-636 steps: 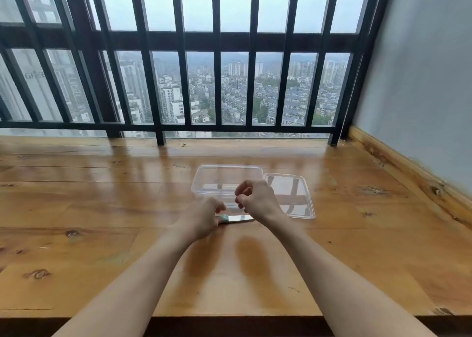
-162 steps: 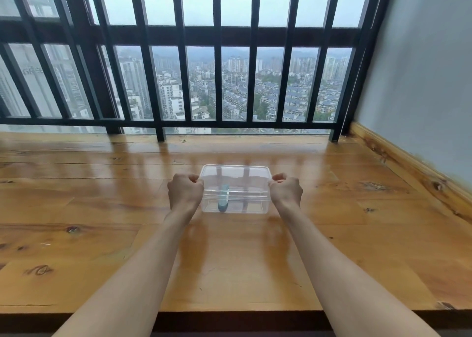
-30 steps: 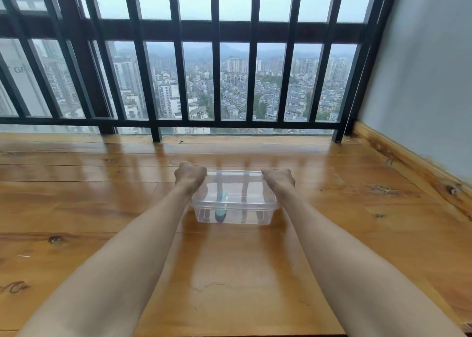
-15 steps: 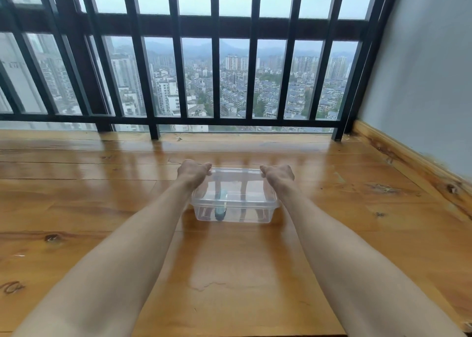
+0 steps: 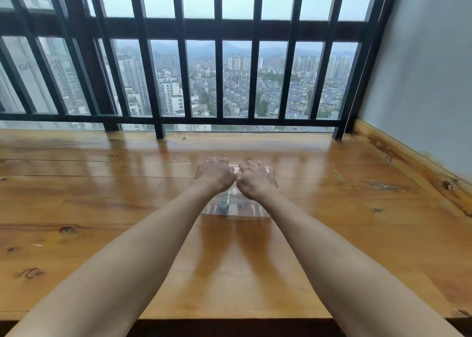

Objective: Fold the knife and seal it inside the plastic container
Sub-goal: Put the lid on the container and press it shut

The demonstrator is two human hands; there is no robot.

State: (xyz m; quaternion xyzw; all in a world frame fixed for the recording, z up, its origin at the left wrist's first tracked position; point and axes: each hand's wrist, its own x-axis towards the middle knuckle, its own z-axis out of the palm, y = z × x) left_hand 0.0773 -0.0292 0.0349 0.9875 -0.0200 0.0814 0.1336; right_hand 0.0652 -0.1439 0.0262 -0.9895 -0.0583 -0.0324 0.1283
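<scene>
The clear plastic container sits on the wooden surface with its lid on. Through its near wall I see the folded knife, its teal handle lying lengthwise in the left half. My left hand and my right hand lie side by side on top of the lid, thumbs almost touching. Their fingers are bent over the container's far edge and hide most of the lid.
The wooden platform stretches wide on both sides. A black barred railing closes off the far side. A grey wall with a wooden skirting runs along the right.
Both hands have slid inward from the container's far corners to the middle of the lid and now sit next to each other. The container has stayed in place.
</scene>
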